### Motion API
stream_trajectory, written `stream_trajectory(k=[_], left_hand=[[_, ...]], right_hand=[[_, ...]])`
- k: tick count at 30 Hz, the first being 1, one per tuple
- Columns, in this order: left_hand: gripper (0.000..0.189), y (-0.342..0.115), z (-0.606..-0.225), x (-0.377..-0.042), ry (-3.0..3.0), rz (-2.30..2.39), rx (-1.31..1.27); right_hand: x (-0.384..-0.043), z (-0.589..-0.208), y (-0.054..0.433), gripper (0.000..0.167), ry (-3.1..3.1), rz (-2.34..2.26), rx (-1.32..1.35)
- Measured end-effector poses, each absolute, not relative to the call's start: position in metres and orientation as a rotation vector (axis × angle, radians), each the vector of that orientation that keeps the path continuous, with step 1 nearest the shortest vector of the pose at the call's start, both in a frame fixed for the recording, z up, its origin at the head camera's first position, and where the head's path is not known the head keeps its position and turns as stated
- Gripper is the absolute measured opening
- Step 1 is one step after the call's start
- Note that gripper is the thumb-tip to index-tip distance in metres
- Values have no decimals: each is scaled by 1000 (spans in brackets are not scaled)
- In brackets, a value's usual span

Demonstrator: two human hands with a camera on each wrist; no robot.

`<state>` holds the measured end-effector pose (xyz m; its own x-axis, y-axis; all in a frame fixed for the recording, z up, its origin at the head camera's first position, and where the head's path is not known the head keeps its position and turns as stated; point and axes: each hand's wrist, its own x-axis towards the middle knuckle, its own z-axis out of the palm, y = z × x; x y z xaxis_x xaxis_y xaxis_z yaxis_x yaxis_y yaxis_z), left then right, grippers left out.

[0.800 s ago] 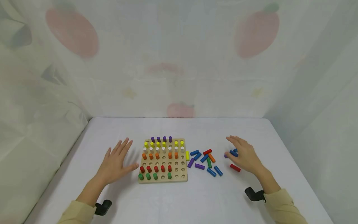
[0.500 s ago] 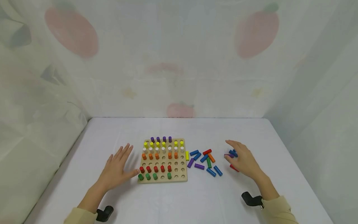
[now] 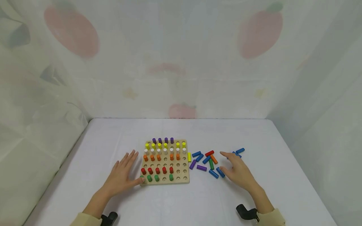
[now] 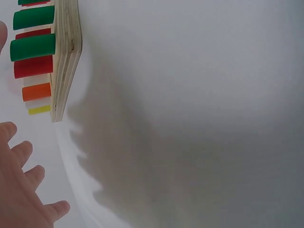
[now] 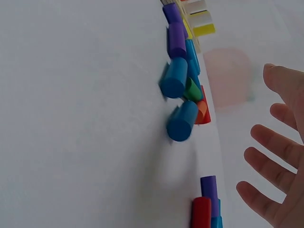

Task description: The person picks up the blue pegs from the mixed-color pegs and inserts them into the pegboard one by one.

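A wooden pegboard [image 3: 181,181] stands mid-table with rows of coloured pegs upright in its holes. My left hand [image 3: 120,175] hovers at its left side, fingers spread and holding nothing. Its thumb overlaps the front-left green peg [image 3: 142,178] in the head view; whether they touch I cannot tell. Right of the board, loose pegs lie scattered, among them a purple peg [image 3: 201,168], a green peg [image 3: 211,164] and a blue peg [image 3: 213,174]. Over their right side is my right hand [image 3: 240,174], with spread fingers and nothing gripped. It partly covers another blue peg [image 3: 220,172].
Further right lie more blue pegs [image 3: 240,151]; a purple peg [image 5: 209,187] and a red peg [image 5: 201,212] show beside them in the right wrist view. A yellow peg [image 3: 189,157] lies against the board's right edge. White fabric [image 3: 181,91] hangs behind the table.
My right hand has moved left and nearer to the front, baring the blue pegs at the right and covering the red one there. My left hand has shifted slightly right and towards the front.
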<state>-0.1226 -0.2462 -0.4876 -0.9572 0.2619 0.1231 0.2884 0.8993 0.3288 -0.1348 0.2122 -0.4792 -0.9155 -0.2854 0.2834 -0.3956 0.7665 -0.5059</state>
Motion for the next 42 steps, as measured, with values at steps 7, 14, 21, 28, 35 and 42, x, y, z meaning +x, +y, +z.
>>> stream_trajectory(k=[7, 14, 21, 28, 35, 42], left_hand=[[107, -244, -496, -122, -3010, -522, -444], [107, -241, -501, -121, -3052, -545, -464], [106, -240, -502, -123, -3078, -534, -480], [105, -240, -504, -123, -3101, -536, -487], [104, -238, -503, -123, -3111, -519, -481], [104, -237, -505, -124, -3122, -518, -468]], right_hand=[[-128, -484, 205, 58, -2777, 909, 465], [-122, -489, 199, 57, -2757, 931, 409], [-116, -493, 192, 57, -2744, 984, 398], [-112, -496, 186, 52, -2784, 1016, 318], [-109, -500, 179, 45, -2844, 968, 258], [-109, -501, 175, 37, -2846, 862, 257]])
